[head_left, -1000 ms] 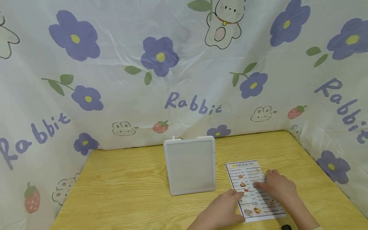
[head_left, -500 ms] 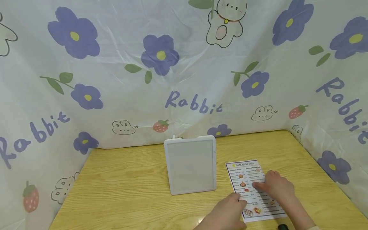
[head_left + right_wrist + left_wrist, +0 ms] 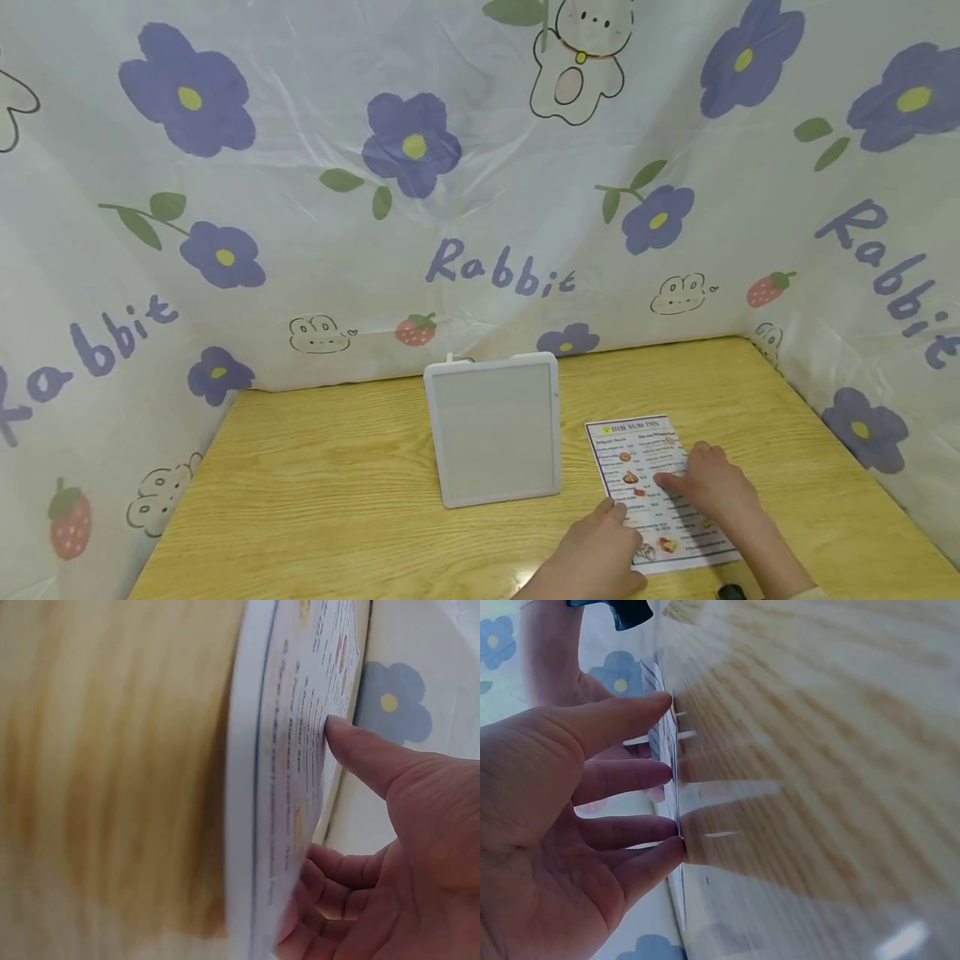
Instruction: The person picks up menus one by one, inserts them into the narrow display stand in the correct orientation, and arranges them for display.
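A printed sheet, a menu headed DIM SUM INN point(image 3: 637, 454), lies on the wooden table toward the right. Along its left edge, near the bottom, my left hand point(image 3: 592, 546) rests with fingertips at the paper. Those fingers point(image 3: 626, 780) are fairly straight in the left wrist view and meet the sheet's edge at the tabletop. My right hand point(image 3: 716, 483) is at the menu's right side, its thumb point(image 3: 367, 750) on the printed face. The other fingers curl by the right edge, partly hidden behind the paper in the right wrist view.
A white-framed panel with a blank grey face point(image 3: 495, 433) stands upright left of the menu. The table point(image 3: 322, 483) ends at a hanging cloth point(image 3: 480, 208) printed with flowers and rabbits. A black object point(image 3: 731, 592) shows under the right forearm.
My left hand has shifted slightly along the menu's left edge, with its fingers closer to the paper. My right hand keeps nearly the same place, and the menu has barely moved.
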`<state>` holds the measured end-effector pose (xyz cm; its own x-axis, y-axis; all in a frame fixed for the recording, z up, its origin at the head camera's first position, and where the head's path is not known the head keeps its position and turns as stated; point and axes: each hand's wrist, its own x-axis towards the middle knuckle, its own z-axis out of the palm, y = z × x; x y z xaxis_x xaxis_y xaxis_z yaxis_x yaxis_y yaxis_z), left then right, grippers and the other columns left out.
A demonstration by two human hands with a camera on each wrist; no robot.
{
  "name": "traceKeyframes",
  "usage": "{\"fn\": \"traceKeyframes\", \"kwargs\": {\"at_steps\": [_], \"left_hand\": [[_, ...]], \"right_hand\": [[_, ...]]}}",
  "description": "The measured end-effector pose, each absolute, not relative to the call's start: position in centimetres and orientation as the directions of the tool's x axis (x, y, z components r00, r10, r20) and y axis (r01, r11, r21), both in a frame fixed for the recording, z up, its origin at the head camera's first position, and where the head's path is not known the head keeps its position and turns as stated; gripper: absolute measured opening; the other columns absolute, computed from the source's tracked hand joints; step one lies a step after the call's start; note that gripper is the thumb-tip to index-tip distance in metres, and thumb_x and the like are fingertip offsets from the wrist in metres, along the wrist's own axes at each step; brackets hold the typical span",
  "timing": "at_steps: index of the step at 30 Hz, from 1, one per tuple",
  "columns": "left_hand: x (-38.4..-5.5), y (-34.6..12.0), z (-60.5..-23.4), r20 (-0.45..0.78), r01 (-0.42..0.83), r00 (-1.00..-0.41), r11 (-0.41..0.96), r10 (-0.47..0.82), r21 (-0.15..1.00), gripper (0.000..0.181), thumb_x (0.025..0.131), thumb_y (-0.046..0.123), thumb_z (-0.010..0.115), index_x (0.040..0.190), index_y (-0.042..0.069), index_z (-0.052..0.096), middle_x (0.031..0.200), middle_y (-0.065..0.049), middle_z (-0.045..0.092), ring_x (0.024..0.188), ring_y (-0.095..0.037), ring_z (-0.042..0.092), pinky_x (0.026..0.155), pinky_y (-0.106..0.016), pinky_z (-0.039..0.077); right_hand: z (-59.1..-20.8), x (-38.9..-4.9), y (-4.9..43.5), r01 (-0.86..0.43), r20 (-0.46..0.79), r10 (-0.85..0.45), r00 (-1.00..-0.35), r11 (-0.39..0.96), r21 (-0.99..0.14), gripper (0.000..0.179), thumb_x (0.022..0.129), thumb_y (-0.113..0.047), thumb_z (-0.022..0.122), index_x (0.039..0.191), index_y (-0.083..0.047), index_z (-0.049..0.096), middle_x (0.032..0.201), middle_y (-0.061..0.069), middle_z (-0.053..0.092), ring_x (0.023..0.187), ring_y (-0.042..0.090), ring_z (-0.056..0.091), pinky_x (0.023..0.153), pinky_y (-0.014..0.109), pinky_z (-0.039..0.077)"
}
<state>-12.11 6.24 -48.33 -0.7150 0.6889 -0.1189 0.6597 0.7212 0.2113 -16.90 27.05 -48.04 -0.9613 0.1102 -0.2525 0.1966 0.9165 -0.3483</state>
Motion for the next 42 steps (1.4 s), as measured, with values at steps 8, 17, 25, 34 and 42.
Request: {"fn": "traceKeyframes", "kwargs": {"at_steps": [8,17,25,34,42], "left_hand": [[-12.1,6.4,-48.4,-0.06,0.691,-0.708,0.708,0.703,0.149,0.017,0.083,0.038,0.085,0.092,0.024,0.082,0.099,0.009,0.063,0.114,-0.009,0.059,0.085,-0.022,0.054],[-12.1,6.4,-48.5,-0.04,0.697,-0.705,0.702,0.709,0.147,0.018,0.083,0.035,0.086,0.093,0.022,0.082,0.11,0.003,0.068,0.123,-0.016,0.059,0.092,-0.025,0.053],[-11.9,6.3,-48.5,-0.096,0.635,-0.747,0.75,0.657,0.185,0.021,0.084,0.036,0.086,0.094,0.017,0.081,0.123,-0.001,0.066,0.129,-0.017,0.056,0.092,-0.027,0.054],[-12.1,5.4,-48.2,-0.085,0.506,-0.821,0.789,0.564,0.348,0.065,0.089,0.035,0.081,0.145,0.012,0.056,0.136,-0.001,0.06,0.122,-0.012,0.059,0.095,-0.026,0.052],[-12.7,4.6,-47.2,-0.02,0.272,-0.901,0.6,0.434,0.752,0.067,0.09,0.022,0.08,0.148,0.005,0.05,0.135,-0.009,0.063,0.115,-0.019,0.065,0.091,-0.031,0.055]], "right_hand": [[-47.9,-16.7,27.6,0.242,-0.234,0.157,-0.959,0.884,-0.401,0.082,0.087,-0.038,0.081,0.123,0.023,0.04,0.107,0.037,0.056,0.084,0.04,0.061,0.068,0.052,0.052],[-46.4,-16.0,28.4,0.2,-0.199,0.113,-0.973,0.845,-0.496,0.039,0.094,-0.016,0.071,0.116,0.012,0.056,0.091,0.016,0.064,0.076,0.026,0.057,0.063,0.039,0.046],[-45.6,-15.8,28.6,0.133,-0.136,0.062,-0.989,0.776,-0.616,0.021,0.096,-0.01,0.067,0.102,0.008,0.058,0.087,0.01,0.065,0.077,0.023,0.057,0.065,0.036,0.048],[-44.2,-15.0,29.3,0.097,-0.137,-0.021,-0.99,0.604,-0.791,0.018,0.103,-0.011,0.06,0.106,0.006,0.057,0.082,0.006,0.064,0.07,0.019,0.054,0.057,0.029,0.048],[-43.3,-14.4,30.3,0.107,-0.134,-0.027,-0.991,0.459,-0.882,0.03,0.107,-0.018,0.057,0.118,0.009,0.054,0.095,0.008,0.067,0.081,0.016,0.061,0.066,0.031,0.053]]}}
